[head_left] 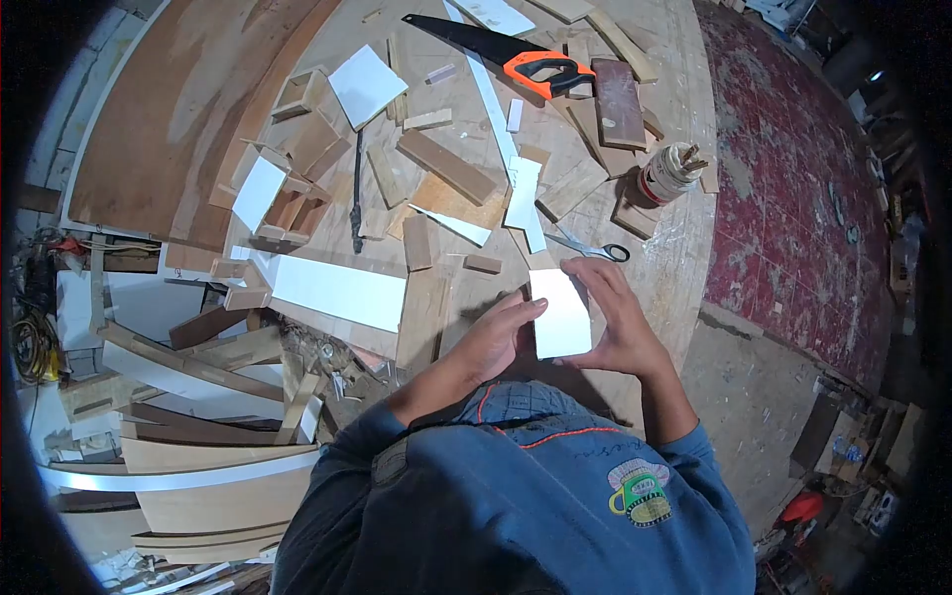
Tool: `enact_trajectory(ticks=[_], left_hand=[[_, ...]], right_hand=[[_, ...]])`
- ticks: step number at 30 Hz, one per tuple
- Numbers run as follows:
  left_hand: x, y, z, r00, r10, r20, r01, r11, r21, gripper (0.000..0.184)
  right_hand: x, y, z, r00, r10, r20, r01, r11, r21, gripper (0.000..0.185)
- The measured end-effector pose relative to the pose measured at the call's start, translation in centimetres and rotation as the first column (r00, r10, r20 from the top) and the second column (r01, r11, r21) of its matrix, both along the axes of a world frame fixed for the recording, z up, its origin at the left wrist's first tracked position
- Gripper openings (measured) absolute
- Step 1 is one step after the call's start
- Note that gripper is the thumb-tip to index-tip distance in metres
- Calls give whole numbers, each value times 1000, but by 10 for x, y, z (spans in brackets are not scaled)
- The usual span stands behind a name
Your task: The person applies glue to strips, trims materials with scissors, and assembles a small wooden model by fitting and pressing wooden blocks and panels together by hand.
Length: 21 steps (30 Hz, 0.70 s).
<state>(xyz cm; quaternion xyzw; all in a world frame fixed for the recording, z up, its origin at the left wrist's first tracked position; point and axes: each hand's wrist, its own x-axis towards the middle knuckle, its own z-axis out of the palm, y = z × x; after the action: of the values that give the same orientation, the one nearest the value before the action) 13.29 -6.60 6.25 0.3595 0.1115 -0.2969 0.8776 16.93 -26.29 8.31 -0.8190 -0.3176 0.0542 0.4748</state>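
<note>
Near the table's front edge I hold a small white rectangular panel (562,315) between both hands. My left hand (493,337) grips its left side, with the thumb lying over the white face. Around the right side curls my right hand (627,322), fingers at the top corner and the palm by the lower corner. The fingers behind the panel are hidden. Just beyond it lie a pair of scissors (593,248) and a white notched strip (523,203). A small wooden block (483,265) rests beyond my left hand.
A handsaw with an orange handle (526,74) lies at the back. To the right stands a jar (666,178) with sticks in it. Small box-like wooden assemblies (295,213) and a long white board (337,291) are at left. Wood offcuts (446,167) cover the middle.
</note>
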Motion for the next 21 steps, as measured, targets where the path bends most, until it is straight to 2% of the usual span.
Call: enact_trajectory(ticks=[3, 5, 21], left_hand=[[-1, -1, 9, 999, -33, 11, 33, 999, 15, 45], [-1, 1, 10, 994, -87, 71, 79, 991, 106, 49], [-2, 2, 15, 991, -99, 87, 84, 984, 159, 52]], right_hand=[[1, 0, 1, 1000, -9, -10, 9, 1000, 12, 100], [2, 0, 1, 1000, 24, 5, -24, 1000, 13, 97], [2, 2, 7, 999, 43, 5, -43, 999, 11, 95]])
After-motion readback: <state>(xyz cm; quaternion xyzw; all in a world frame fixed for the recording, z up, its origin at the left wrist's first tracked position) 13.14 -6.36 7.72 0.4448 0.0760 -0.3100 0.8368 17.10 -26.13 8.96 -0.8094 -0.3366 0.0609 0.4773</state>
